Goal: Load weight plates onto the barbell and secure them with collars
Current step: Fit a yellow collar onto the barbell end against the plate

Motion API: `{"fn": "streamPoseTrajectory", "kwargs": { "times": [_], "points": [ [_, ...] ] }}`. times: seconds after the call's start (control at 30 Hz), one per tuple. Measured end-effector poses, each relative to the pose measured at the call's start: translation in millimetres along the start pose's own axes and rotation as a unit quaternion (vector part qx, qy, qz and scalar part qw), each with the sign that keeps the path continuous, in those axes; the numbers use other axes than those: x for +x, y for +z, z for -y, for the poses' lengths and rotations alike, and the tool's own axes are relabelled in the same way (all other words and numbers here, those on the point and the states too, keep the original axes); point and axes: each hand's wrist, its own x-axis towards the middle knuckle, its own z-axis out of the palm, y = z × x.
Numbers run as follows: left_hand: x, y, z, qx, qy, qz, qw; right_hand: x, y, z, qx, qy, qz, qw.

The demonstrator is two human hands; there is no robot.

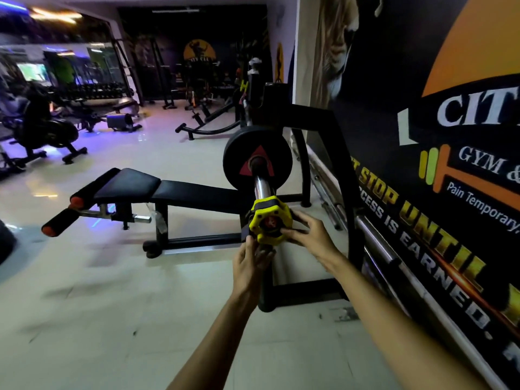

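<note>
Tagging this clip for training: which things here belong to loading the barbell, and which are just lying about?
In the job: yellow collar, barbell sleeve, black plate, left hand, right hand.
Lying about: bench, exercise bike, spare bars by the wall.

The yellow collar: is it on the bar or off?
On: the yellow collar rings the bar end, with bare chrome between it and the plate.

Pale glossy tile floor (84,291), purple-blue glare far left. Black padded bench (157,190) mid-frame, red-capped foam rollers (56,225) at its left end. Right wall: dark banner (422,192), orange and yellow lettering, chrome bars (394,257) along its base. Exercise bike (47,130) far left, dumbbell rack (98,91) behind it, mirror (56,60) above. Dark back wall, round yellow logo (199,49). Ceiling strip lights (53,15), blue and orange.
</note>
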Motion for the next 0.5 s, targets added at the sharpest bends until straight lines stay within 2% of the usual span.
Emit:
{"fn": "streamPoseTrajectory", "kwargs": {
  "times": [0.07,0.27,0.37,0.5],
  "points": [
    [7.3,9.8,-9.4,-0.038,-0.007,-0.023,0.999,4.1,1.0,2.3,0.057,0.039,0.006,0.998],
    [31.1,4.4,-16.2,-0.049,-0.038,-0.026,0.998,19.1,1.1,4.2,0.030,0.038,-0.035,0.998],
    [55.3,9.4,-24.6,-0.017,-0.025,-0.036,0.999,31.5,12.7,4.6,0.032,0.034,-0.103,0.994],
    [96.4,13.5,-39.7,0.033,-0.040,-0.027,0.998,63.1,25.0,7.4,0.047,0.063,-0.135,0.988]
  ]
}}
